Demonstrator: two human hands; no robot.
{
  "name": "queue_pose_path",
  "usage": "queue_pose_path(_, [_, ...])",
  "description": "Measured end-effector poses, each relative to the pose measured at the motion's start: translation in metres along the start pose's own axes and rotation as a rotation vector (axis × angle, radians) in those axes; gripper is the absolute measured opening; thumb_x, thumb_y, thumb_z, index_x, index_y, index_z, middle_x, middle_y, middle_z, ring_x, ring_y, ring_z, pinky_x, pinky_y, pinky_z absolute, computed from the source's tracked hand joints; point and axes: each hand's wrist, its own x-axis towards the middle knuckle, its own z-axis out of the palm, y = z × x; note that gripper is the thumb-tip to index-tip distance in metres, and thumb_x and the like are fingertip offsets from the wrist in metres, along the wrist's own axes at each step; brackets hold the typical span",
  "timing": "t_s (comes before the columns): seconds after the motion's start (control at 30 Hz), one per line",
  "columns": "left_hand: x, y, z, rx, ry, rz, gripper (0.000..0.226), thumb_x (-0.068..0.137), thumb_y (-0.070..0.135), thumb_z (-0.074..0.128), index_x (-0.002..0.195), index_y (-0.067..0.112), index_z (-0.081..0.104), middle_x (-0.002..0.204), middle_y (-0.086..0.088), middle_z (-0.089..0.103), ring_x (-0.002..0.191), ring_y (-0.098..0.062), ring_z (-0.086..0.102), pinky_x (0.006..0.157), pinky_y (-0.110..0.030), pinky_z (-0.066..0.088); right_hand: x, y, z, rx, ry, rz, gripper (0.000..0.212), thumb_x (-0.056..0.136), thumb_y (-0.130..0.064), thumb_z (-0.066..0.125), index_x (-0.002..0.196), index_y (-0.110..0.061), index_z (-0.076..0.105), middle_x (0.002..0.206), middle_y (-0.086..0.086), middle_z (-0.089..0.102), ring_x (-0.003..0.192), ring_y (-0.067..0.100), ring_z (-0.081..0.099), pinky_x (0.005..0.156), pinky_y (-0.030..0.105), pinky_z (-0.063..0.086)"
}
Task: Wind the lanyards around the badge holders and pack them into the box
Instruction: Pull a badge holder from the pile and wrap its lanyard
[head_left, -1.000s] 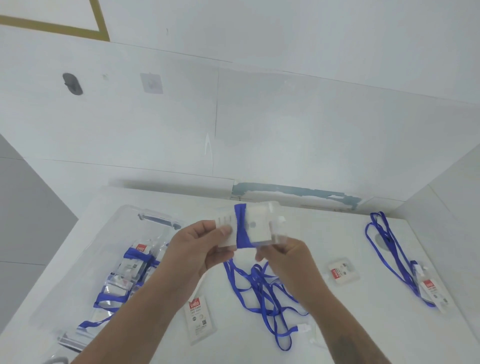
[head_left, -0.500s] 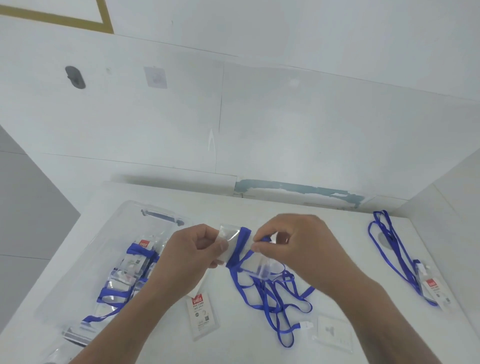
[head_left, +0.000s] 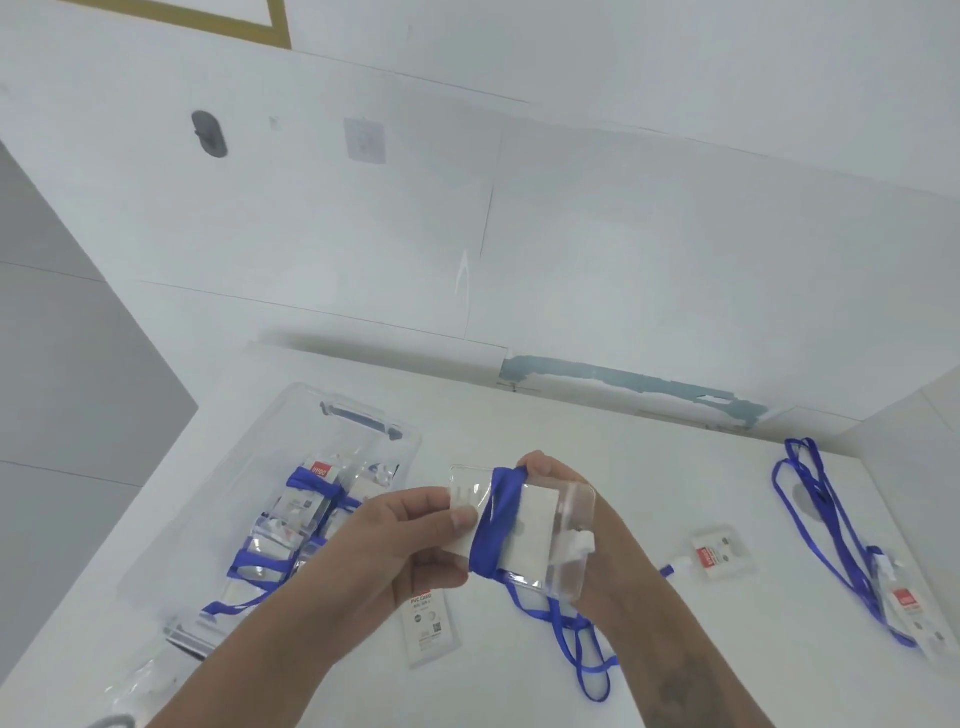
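Note:
A clear badge holder (head_left: 543, 535) with a white card inside is held above the table, flat side toward me. My left hand (head_left: 410, 540) pinches its left end between thumb and fingers. My right hand (head_left: 587, 530) is behind the holder, its fingertips curled over the top edge, gripping the blue lanyard (head_left: 493, 519) wound in several turns round the holder's middle. The lanyard's loose tail (head_left: 576, 639) hangs down onto the table. The clear plastic box (head_left: 260, 467) at the left holds several wound badge holders (head_left: 311, 499).
A flat badge holder (head_left: 431, 623) lies on the white table below my left hand. A small one (head_left: 719, 558) lies right of centre. Another lanyard with badge holder (head_left: 841, 545) lies at the far right beside a side wall. A wall stands close behind the table.
The holder has been turned flat toward me and more lanyard is wrapped on it. My right hand went from in front of the holder to behind it. The loose tail is shorter.

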Motion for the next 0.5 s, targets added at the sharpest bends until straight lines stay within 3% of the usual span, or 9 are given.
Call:
queue_pose_path(0.07, [-0.001, -0.003, -0.004, -0.071, 0.048, -0.019, 0.023, 0.066, 0.016, 0.075, 0.085, 0.004, 0.078, 0.080, -0.017, 0.071, 0.054, -0.019, 0.064, 0.053, -0.025, 0.058, 0.001, 0.008, 0.009, 0.017, 0.029, -0.062, 0.045, 0.086, -0.011, 0.053, 0.042, -0.019, 0.058, 0.047, -0.005, 0.047, 0.040, 0.009, 0.045, 0.042, 0.019, 0.042])
queue_pose_path(0.1, [-0.002, -0.004, -0.006, -0.088, 0.073, -0.026, 0.019, 0.067, 0.015, 0.075, 0.082, 0.006, 0.079, 0.080, -0.017, 0.071, 0.054, -0.019, 0.064, 0.054, -0.026, 0.059, 0.001, 0.010, 0.011, -0.004, 0.016, -0.107, 0.041, 0.084, -0.015, 0.052, 0.044, -0.020, 0.062, 0.049, -0.006, 0.050, 0.042, 0.007, 0.048, 0.046, 0.020, 0.043])
queue_pose_path(0.17, [-0.004, -0.003, -0.010, -0.098, 0.134, -0.026, 0.012, 0.066, 0.015, 0.075, 0.075, 0.009, 0.080, 0.080, -0.015, 0.071, 0.055, -0.018, 0.064, 0.055, -0.026, 0.059, 0.003, 0.011, 0.015, -0.074, 0.022, -0.137, 0.038, 0.087, -0.029, 0.052, 0.058, -0.019, 0.074, 0.061, -0.003, 0.064, 0.054, 0.010, 0.060, 0.057, 0.025, 0.047])
queue_pose_path(0.23, [-0.006, -0.002, -0.017, -0.095, 0.193, -0.006, 0.007, 0.069, 0.014, 0.074, 0.071, 0.011, 0.080, 0.077, -0.011, 0.072, 0.056, -0.017, 0.065, 0.056, -0.026, 0.060, 0.007, 0.010, 0.013, -0.197, 0.062, -0.148, 0.047, 0.093, -0.046, 0.047, 0.076, -0.017, 0.080, 0.079, 0.004, 0.075, 0.069, 0.015, 0.071, 0.063, 0.028, 0.053])
queue_pose_path(0.33, [-0.007, -0.002, -0.024, -0.101, 0.290, 0.021, 0.009, 0.084, 0.009, 0.070, 0.083, 0.007, 0.078, 0.080, -0.012, 0.075, 0.060, -0.017, 0.068, 0.061, -0.027, 0.061, 0.011, 0.005, 0.015, -0.512, 0.033, -0.219, 0.051, 0.084, -0.062, 0.058, 0.099, -0.017, 0.077, 0.099, 0.005, 0.075, 0.093, 0.024, 0.070, 0.079, 0.035, 0.058])
queue_pose_path(0.43, [-0.010, 0.000, -0.033, -0.076, 0.309, -0.003, 0.016, 0.088, 0.011, 0.068, 0.102, 0.004, 0.071, 0.091, -0.016, 0.076, 0.071, -0.021, 0.073, 0.064, -0.029, 0.062, 0.016, 0.000, 0.022, -0.870, 0.027, -0.319, 0.028, 0.093, -0.030, 0.062, 0.103, -0.006, 0.072, 0.097, -0.018, 0.074, 0.090, 0.016, 0.069, 0.079, 0.033, 0.057])
queue_pose_path(0.5, [-0.013, 0.002, -0.043, -0.006, 0.294, -0.040, 0.018, 0.089, 0.011, 0.067, 0.106, 0.005, 0.070, 0.096, -0.016, 0.076, 0.081, -0.024, 0.075, 0.069, -0.032, 0.062, 0.018, -0.004, 0.029, -0.933, -0.002, -0.303, 0.018, 0.096, -0.022, 0.060, 0.100, -0.013, 0.075, 0.096, -0.018, 0.074, 0.087, 0.017, 0.070, 0.077, 0.030, 0.058])
